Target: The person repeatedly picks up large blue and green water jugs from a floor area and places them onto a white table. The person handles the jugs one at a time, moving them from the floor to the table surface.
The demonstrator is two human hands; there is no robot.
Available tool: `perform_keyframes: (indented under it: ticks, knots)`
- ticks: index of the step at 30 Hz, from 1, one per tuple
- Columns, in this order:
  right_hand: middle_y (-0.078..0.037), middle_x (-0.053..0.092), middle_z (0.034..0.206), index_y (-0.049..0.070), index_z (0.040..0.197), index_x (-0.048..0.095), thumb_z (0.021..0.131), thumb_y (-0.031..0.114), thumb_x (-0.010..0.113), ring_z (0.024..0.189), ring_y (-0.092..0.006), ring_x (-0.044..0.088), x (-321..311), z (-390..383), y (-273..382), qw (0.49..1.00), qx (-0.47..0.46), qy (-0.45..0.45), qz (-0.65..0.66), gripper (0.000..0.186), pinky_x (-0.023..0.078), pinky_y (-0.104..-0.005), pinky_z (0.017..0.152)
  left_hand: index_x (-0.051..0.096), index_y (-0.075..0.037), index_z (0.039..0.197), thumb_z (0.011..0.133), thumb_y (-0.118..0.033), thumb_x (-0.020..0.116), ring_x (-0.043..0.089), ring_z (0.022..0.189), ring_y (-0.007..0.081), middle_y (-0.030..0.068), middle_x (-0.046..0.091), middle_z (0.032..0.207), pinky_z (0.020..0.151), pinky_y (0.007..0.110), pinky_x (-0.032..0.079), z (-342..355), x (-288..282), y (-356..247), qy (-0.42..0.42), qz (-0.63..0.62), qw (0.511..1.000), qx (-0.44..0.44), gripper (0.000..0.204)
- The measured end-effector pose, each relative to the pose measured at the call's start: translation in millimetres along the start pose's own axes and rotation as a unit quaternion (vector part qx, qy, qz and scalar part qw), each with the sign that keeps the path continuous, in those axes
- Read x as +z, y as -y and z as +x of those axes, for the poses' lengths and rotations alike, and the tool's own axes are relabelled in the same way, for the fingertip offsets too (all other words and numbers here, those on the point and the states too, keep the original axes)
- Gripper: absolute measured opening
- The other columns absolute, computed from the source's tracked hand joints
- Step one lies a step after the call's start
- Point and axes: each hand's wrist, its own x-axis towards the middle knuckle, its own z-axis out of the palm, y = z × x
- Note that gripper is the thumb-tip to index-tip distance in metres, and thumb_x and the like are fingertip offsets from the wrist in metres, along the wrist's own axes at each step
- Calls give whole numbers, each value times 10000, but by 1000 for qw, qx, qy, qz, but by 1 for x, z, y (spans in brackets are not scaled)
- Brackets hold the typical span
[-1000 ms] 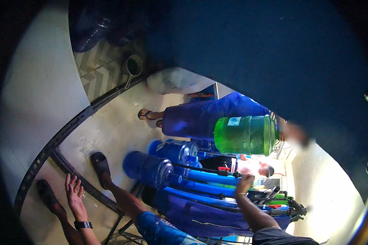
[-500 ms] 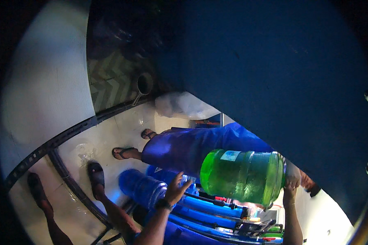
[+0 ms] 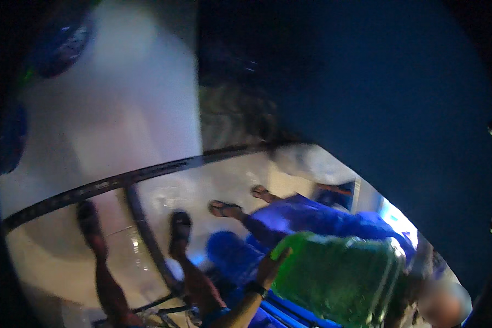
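Observation:
A large translucent green water jug (image 3: 336,273) lies on its side in the air, its base toward the left and its neck toward the right. My left hand (image 3: 272,268), with a dark band on the wrist, is against the jug's base, thumb and fingers on its edge. At the neck end my right hand (image 3: 409,290) is dim and blurred, holding the jug there; its fingers do not show clearly. Beyond the jug stands another person in a blue-purple garment (image 3: 317,216). Blue water jugs (image 3: 227,251) are on the floor beside my left hand.
A dark metal rail (image 3: 164,167) crosses the floor, with a branch (image 3: 147,240) running toward me beside my feet. The other person's sandalled foot (image 3: 224,208) is near the jugs. A white bulky bag (image 3: 317,163) lies beyond. A large dark blue surface (image 3: 399,98) fills the upper right.
My view has swung, shifting the scene rightward. The green jug appears lower and nearer, and my left hand, earlier apart from it with fingers spread, now touches its base.

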Motion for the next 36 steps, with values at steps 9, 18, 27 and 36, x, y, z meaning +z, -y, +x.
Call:
perform_keyframes:
  ticks: [9,18,27,36]
  knots:
    - [-124,560,1392,38,1415,441,735,192,789,1300,-292,535,317,19,12,956,137,250,71,780,423,-451,1110,705,-61,1258,950,-477,724,667,1011,186,62,742,1110,911,347,514,-70,-146,-15,-139,-6,988,-60,518]
    - [-116,559,1385,51,1373,457,716,167,800,1292,-281,542,431,-17,32,938,186,271,115,750,425,-453,1114,737,-61,1188,947,-392,732,656,857,145,34,748,955,771,343,511,-127,-362,-111,-371,36,923,93,409]
    - [-107,557,1377,64,1330,472,697,143,810,1285,-271,549,457,-113,80,955,179,144,189,721,427,-455,1117,612,-31,1299,1034,-433,564,683,1003,267,115,694,1169,893,405,570,-121,-515,-175,-136,-389,879,242,484]
    - [-117,697,1124,47,1189,588,674,14,837,1065,-236,668,666,-63,218,864,-179,396,255,574,519,-390,979,572,-61,1369,1034,-504,532,626,1121,261,100,641,1282,956,423,537,-167,-531,-300,-127,-390,848,337,557]
